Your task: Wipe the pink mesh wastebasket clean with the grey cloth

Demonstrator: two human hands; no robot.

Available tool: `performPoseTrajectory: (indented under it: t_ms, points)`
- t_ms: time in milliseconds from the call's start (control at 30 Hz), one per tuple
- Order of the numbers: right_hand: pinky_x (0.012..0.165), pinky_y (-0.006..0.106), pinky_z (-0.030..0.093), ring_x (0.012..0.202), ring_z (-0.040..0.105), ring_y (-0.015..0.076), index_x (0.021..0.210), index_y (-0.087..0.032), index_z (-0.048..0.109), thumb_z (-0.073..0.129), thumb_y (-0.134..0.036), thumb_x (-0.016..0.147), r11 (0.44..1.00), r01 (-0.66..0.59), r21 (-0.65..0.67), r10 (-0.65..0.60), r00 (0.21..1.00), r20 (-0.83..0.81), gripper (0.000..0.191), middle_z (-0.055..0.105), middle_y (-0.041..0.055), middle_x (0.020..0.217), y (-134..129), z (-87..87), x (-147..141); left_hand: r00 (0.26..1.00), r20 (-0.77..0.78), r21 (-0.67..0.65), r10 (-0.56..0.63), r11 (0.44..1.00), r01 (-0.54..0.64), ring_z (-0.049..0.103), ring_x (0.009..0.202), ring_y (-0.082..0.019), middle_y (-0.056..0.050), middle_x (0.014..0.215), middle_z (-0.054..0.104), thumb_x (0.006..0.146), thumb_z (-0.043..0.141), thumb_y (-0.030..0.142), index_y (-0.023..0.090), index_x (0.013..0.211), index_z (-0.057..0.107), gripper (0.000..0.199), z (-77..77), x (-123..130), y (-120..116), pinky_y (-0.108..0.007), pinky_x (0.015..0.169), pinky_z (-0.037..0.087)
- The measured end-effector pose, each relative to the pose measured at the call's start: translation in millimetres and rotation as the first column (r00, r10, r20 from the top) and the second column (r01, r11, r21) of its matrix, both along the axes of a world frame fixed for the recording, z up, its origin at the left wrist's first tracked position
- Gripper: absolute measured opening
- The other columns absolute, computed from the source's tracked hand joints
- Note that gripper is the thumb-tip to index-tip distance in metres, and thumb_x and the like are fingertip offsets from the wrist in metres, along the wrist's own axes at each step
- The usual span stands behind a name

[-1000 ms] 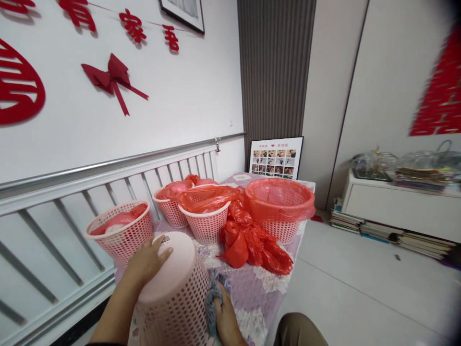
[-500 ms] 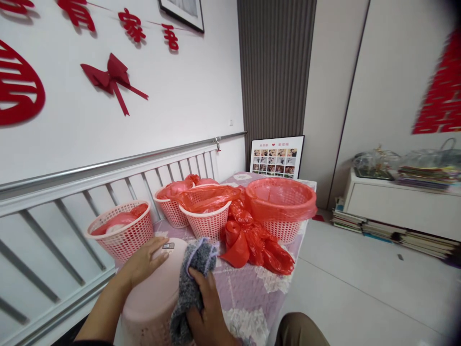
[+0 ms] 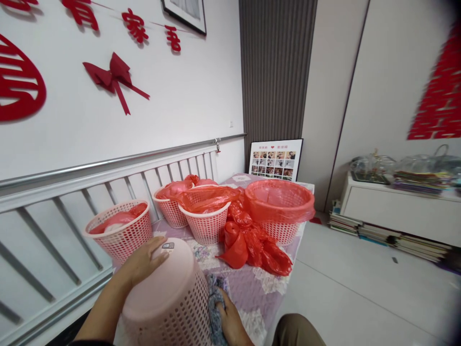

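Note:
A pink perforated plastic basket [image 3: 169,288] stands upside down close to me, its solid bottom facing up with a small label near the far edge. My left hand [image 3: 146,262] rests on that bottom, fingers spread beside the label. At the basket's right side, my right hand [image 3: 230,315] grips a grey cloth [image 3: 216,307] with a light trim and presses it against the holed wall. Part of the cloth is hidden behind the fingers.
Several pink baskets, such as the bag-lined one [image 3: 279,211], stand on the lace-patterned tablecloth [image 3: 248,286]. A roll of red plastic bags [image 3: 236,245] lies among them. A white radiator [image 3: 65,230] runs along the left wall; a white cabinet [image 3: 399,204] stands right.
My right hand has taken the cloth from the top edge of the upturned basket down to its right side wall. My left hand stays in place.

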State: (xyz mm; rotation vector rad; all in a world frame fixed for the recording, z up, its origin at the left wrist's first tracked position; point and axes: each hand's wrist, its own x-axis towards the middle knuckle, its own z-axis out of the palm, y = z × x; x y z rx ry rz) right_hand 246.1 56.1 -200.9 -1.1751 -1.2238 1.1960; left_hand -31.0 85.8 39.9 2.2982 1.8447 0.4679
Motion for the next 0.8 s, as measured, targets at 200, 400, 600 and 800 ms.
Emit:
performPoseTrajectory:
  t_ms: [200,400,600,800]
  points:
    - [0.115,0.044,0.038,0.129,0.057,0.0274,0.126,-0.018,0.066,0.054,-0.023,0.074,0.996,-0.007,0.086,0.007,1.0,0.0,0.053,0.066,0.0101,0.133,-5,78.6,-21,1.0,0.017,-0.008,0.006,1.0,-0.006,0.049,0.137,-0.028,-0.012,0.147,0.054,0.089,0.046,0.057,0.014,0.139,0.055,0.067,0.7,2,1,-0.045,0.119,0.033]
    - [0.113,0.039,0.038,0.127,0.054,0.0231,0.129,-0.025,0.063,0.054,-0.015,0.073,0.893,-0.141,0.428,0.117,0.99,0.083,0.058,0.061,0.006,0.132,-3,180.2,-37,1.0,-0.002,-0.011,0.012,1.0,-0.012,0.047,0.138,-0.028,-0.014,0.148,0.053,0.088,0.044,0.059,0.011,0.139,0.055,0.071,-0.4,2,2,-0.043,0.119,0.032]
    - [0.114,0.041,0.036,0.124,0.057,0.0235,0.125,-0.019,0.065,0.05,-0.032,0.084,0.96,-0.128,0.247,0.156,0.983,-0.097,0.045,0.068,0.0082,0.126,42,131.3,-36,1.0,0.001,-0.01,0.02,1.0,-0.02,0.048,0.138,-0.027,-0.012,0.147,0.054,0.089,0.044,0.059,0.013,0.139,0.055,0.069,0.8,3,1,-0.042,0.119,0.032]
    - [0.111,0.055,0.036,0.118,0.063,0.0353,0.104,-0.015,0.075,0.057,-0.053,0.076,0.996,-0.08,0.046,0.082,0.995,-0.049,0.051,0.075,0.0142,0.112,35,39.6,-10,0.999,0.029,0.0,0.026,1.0,-0.026,0.048,0.138,-0.028,-0.012,0.147,0.054,0.088,0.048,0.057,0.016,0.139,0.056,0.066,1.2,4,0,-0.045,0.12,0.031]
